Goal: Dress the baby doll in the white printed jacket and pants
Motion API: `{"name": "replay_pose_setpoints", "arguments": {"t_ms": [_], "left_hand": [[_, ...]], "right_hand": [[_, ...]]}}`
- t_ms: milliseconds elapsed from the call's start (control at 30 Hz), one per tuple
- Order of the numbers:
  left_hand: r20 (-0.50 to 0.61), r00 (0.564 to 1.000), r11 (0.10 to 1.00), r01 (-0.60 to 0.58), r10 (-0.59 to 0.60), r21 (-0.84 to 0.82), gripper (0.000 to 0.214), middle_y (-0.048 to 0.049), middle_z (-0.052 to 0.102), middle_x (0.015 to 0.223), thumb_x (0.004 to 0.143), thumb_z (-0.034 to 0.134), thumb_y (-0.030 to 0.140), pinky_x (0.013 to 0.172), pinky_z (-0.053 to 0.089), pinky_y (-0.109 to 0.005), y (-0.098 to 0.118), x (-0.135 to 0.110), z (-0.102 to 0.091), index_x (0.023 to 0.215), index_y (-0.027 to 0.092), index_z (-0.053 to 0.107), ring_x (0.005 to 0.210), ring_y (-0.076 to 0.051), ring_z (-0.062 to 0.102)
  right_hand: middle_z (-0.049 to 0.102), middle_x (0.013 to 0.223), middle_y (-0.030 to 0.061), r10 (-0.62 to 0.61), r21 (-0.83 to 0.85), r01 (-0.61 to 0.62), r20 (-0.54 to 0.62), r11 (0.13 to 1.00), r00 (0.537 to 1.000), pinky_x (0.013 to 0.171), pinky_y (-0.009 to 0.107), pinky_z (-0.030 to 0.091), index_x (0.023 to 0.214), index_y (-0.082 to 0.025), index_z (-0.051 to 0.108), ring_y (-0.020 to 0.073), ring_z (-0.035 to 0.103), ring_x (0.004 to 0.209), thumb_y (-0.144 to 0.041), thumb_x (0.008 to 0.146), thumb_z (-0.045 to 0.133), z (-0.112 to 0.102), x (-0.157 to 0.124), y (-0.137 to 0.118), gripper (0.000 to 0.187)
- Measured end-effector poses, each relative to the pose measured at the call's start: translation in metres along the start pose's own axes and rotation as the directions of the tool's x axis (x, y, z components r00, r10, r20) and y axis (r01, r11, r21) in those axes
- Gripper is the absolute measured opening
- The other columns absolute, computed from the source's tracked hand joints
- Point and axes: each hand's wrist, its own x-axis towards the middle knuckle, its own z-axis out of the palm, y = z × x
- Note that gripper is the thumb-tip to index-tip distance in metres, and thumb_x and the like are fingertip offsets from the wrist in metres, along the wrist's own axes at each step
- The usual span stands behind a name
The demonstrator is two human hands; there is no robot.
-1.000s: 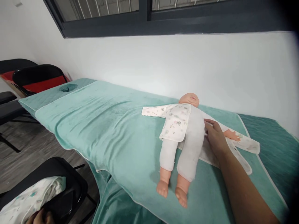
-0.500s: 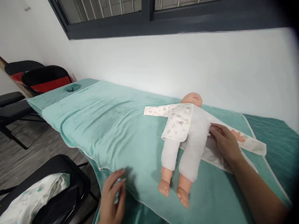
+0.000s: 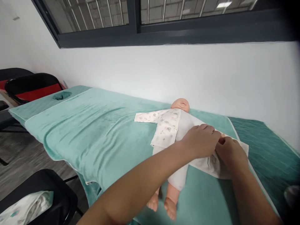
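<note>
head | hands 2 | left hand [image 3: 201, 140] | right hand [image 3: 231, 153] | doll 1 [image 3: 185, 123]

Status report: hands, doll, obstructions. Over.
Left hand, right hand together on shirt flap, grip unclear. Doll on back on towel, one sleeve on. Left forearm crosses its legs.

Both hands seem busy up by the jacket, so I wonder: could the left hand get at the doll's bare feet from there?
Probably yes. The left hand lies on the doll, and the feet lie uncovered on the green towel, just beside its forearm.
</note>
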Motion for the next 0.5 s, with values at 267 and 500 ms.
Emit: {"name": "replay_pose_setpoints", "arguments": {"t_ms": [267, 500], "left_hand": [[0.408, 0.909, 0.992, 0.037, -0.083, 0.119, 0.035, -0.0147, 0.056, 0.132, 0.093, 0.046, 0.024, 0.096, 0.04, -0.049, -0.03, 0.094, 0.048, 0.125, 0.015, 0.057, 0.121, -0.03, 0.049], [0.377, 0.926, 0.988, -0.045, -0.015, 0.15, 0.034, -0.0145, 0.06, 0.126, 0.089, 0.05, 0.018, 0.089, 0.041, -0.046, -0.04, 0.106, 0.063, 0.123, 0.017, 0.057, 0.116, -0.029, 0.055]], "right_hand": [[0.066, 0.075, 0.0099, -0.014, 0.091, 0.002, 0.134, 0.996, 0.991, 0.059, 0.037, 0.037, 0.074, -0.025, 0.061, 0.0273, 0.059, 0.066, -0.064, 0.075, 0.058, 0.009, 0.006, -0.002, 0.039], [0.056, 0.055, 0.0055, 0.078, 0.099, -0.101, 0.216, 0.99, 0.973, 0.057, 0.039, 0.036, 0.058, -0.027, 0.063, 0.0231, 0.049, 0.051, -0.073, 0.069, 0.06, -0.001, 0.003, -0.004, 0.048]]}}
